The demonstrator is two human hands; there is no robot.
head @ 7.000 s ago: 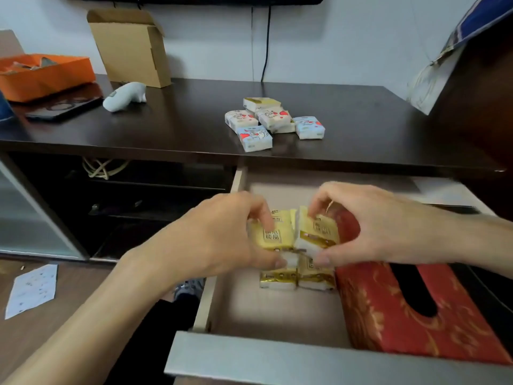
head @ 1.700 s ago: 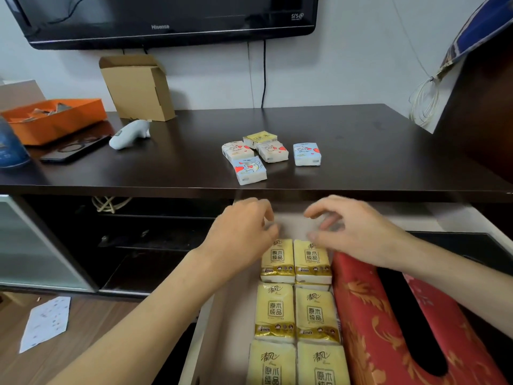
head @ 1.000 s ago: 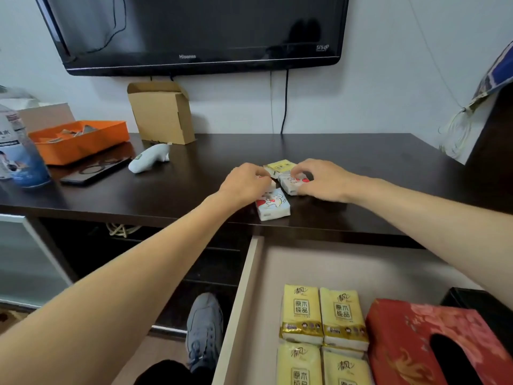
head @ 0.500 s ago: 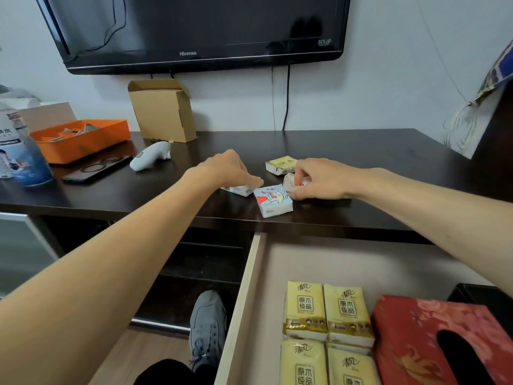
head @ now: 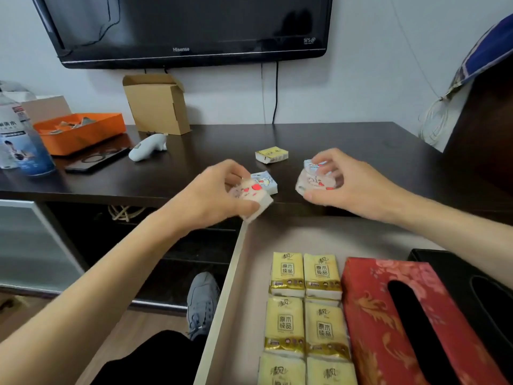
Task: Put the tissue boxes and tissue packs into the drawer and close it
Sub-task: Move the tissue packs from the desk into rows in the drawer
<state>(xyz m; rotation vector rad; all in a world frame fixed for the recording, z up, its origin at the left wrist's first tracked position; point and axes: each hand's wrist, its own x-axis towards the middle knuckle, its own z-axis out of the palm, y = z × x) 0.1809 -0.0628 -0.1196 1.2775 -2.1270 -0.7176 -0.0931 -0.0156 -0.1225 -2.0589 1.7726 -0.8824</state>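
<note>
My left hand [head: 211,198] grips a white tissue pack with a red print [head: 254,198] over the cabinet's front edge. My right hand [head: 349,184] holds two small printed tissue packs [head: 315,179] just above the dark cabinet top [head: 347,143]. A blue-and-white pack [head: 265,180] and a yellow pack [head: 271,155] still lie on the top. Below, the open drawer [head: 249,273] holds several yellow tissue packs [head: 305,301], a red tissue box [head: 402,323] and a black tissue box [head: 472,287] at the right.
On the cabinet's left stand an orange tray [head: 80,132], a cardboard box [head: 158,104], a white handheld device [head: 148,147], a phone [head: 97,159] and a water bottle [head: 19,140]. A TV [head: 188,26] hangs above. My shoe [head: 202,301] is beside the drawer.
Both hands have lifted tissue packs off the cabinet top and drawn them back toward the drawer. One blue-and-white pack and the yellow pack stayed in place.
</note>
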